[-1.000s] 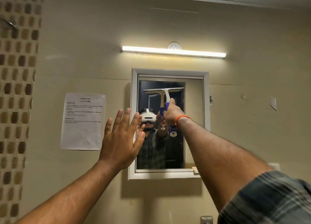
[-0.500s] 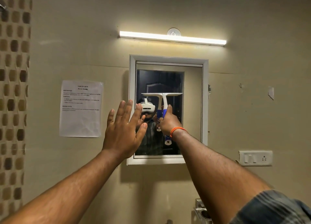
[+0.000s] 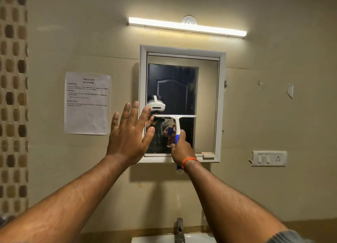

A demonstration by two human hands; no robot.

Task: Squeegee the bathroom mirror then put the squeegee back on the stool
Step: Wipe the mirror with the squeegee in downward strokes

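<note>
Item: white-bladed, blue-handled plastic squeegee (image 3: 175,123), lying across lower half of white-framed rectangular wall mirror (image 3: 207,104). Right hand (image 3: 182,149) fingers gripping handle; left hand (image 3: 130,134) splayed, empty, hovering at mirror's left edge. Advice: keep blade level w/ even pressure, pulling down to bottom frame.

Bathroom: framed wall mirror (image 3: 182,89) above basin (image 3: 164,240) and tap (image 3: 179,228).

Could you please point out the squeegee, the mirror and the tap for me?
squeegee (image 3: 177,126): head view, white neck below the blade.
mirror (image 3: 207,100): head view, bare glass at right.
tap (image 3: 179,230): head view, metal spout.
</note>
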